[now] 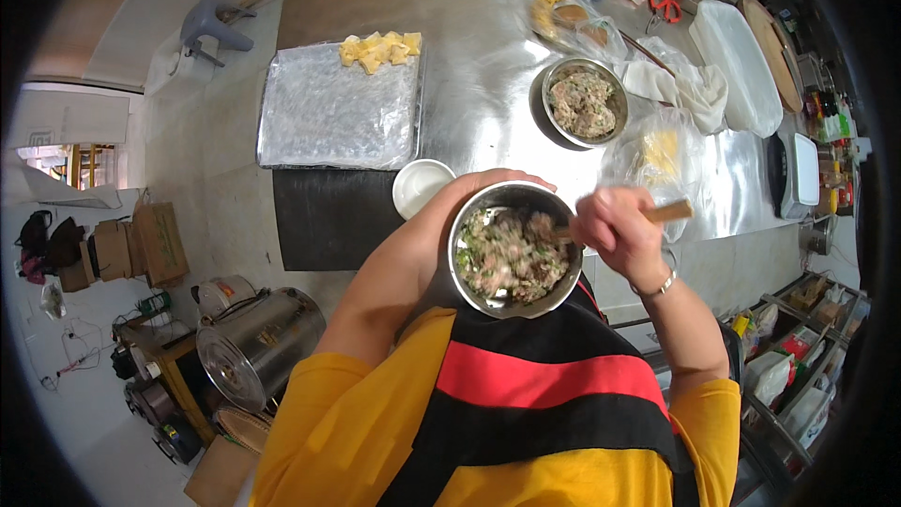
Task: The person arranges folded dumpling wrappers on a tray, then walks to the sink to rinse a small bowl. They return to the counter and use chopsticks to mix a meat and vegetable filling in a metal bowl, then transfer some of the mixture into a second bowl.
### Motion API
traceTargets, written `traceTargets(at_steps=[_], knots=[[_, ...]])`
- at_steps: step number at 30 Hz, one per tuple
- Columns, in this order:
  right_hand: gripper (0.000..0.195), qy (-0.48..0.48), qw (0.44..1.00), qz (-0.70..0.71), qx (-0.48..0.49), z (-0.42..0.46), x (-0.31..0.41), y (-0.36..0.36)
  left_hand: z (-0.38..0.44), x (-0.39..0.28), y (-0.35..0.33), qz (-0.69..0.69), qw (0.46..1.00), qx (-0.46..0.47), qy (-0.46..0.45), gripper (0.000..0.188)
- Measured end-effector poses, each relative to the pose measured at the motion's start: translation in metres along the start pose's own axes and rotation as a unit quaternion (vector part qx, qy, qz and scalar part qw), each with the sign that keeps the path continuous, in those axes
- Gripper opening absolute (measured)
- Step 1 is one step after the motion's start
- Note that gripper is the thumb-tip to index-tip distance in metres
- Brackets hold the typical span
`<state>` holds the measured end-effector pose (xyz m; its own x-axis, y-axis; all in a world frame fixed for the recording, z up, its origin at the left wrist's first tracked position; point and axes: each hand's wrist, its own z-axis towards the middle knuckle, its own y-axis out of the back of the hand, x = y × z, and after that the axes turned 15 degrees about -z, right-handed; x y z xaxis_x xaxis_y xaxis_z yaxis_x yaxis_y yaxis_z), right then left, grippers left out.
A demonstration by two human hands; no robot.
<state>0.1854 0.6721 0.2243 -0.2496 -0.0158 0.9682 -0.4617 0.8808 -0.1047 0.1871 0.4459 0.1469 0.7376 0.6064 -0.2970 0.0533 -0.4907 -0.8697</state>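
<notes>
A steel bowl (456,274) is tilted against my apron, held around its far left side by my left hand (496,177). Minced filling (510,253) with chopped greens lies in it, blurred by motion. My right hand (619,229) is closed around a wooden utensil (672,211) at the bowl's right rim; the utensil's far end is hidden in the filling. Just left of the bowl, partly behind my left forearm, sits a white bowl (420,186). Beyond my hands, a second steel bowl (621,123) holds more minced filling.
Folded yellow wrappers, seemingly filled dumplings (380,51), sit on a plastic-covered tray (338,113). A plastic bag (619,155) with yellow wrappers (659,153) lies right of the second bowl. Farther back are red scissors (665,5), a white cloth (707,95) and a white plastic container (735,70).
</notes>
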Motion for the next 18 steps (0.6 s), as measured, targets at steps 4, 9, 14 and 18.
traceTargets(at_steps=[4,9,14,18], knots=[[0.052,-0.041,0.984,0.170,0.037,-0.031,-0.011,-0.002,0.030,-0.003,0.033,-0.178,0.960,-0.042,0.210,0.032],[0.049,-0.039,0.990,0.127,0.045,-0.015,0.002,-0.034,0.022,0.005,0.028,-0.108,0.989,-0.007,0.104,0.032],[0.057,0.033,0.999,0.034,-0.007,0.028,0.018,-0.016,0.005,-0.003,-0.014,-0.056,0.997,0.003,0.051,0.031],[0.055,-0.025,0.999,0.025,-0.006,0.019,0.010,0.011,-0.005,-0.002,-0.019,-0.011,1.000,-0.010,0.007,0.031]])
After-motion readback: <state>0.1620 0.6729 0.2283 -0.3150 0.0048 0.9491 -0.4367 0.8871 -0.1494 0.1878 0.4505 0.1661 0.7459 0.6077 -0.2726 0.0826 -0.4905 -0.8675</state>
